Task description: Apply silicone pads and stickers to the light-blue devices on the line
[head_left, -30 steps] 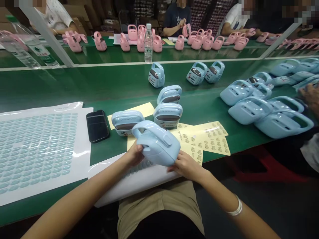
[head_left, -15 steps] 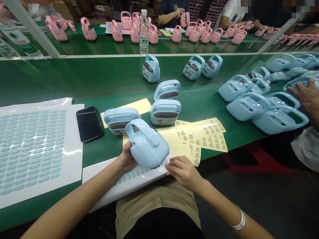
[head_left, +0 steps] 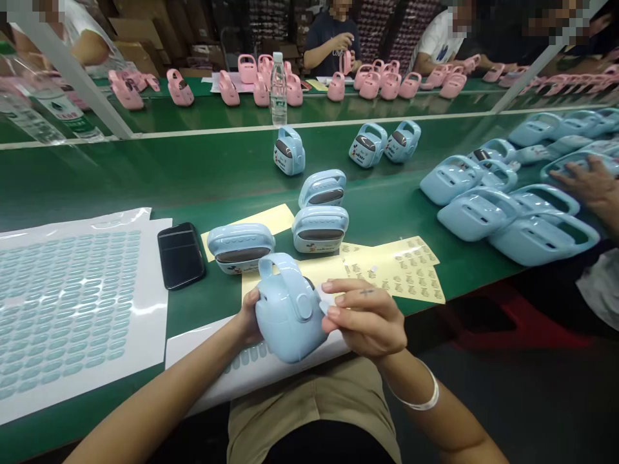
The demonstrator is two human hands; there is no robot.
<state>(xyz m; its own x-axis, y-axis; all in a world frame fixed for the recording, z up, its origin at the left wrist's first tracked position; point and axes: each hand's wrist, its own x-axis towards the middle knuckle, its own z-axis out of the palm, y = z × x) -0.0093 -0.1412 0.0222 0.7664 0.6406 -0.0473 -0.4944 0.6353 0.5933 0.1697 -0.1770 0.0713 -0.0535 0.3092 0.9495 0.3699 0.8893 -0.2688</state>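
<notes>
My left hand [head_left: 250, 317] grips a light-blue handled speaker [head_left: 287, 322] from its left side, tilted above my lap. At the speaker's right side, my right hand [head_left: 370, 316] pinches a small pale oval sticker [head_left: 325, 307] between thumb and fingers. Whether the sticker touches the casing I cannot tell. Beneath the speaker, a white sheet of oval stickers [head_left: 207, 393] lies across the table edge and my lap. Finished-looking blue speakers with dark front windows stand just beyond, one at the left [head_left: 242, 248] and one further right [head_left: 320, 229].
A black phone [head_left: 181, 256] lies beside a large white sticker sheet [head_left: 159, 309]. Yellow label sheets [head_left: 416, 270] spread at the right. Several blue speakers [head_left: 478, 212] crowd the right side, where a co-worker's hand [head_left: 592, 183] rests. A water bottle [head_left: 278, 90] stands near the divider.
My right hand has risen from the sticker sheet to the speaker's right side, now with a small oval sticker. The speaker has turned slightly and sits a little lower in view.
</notes>
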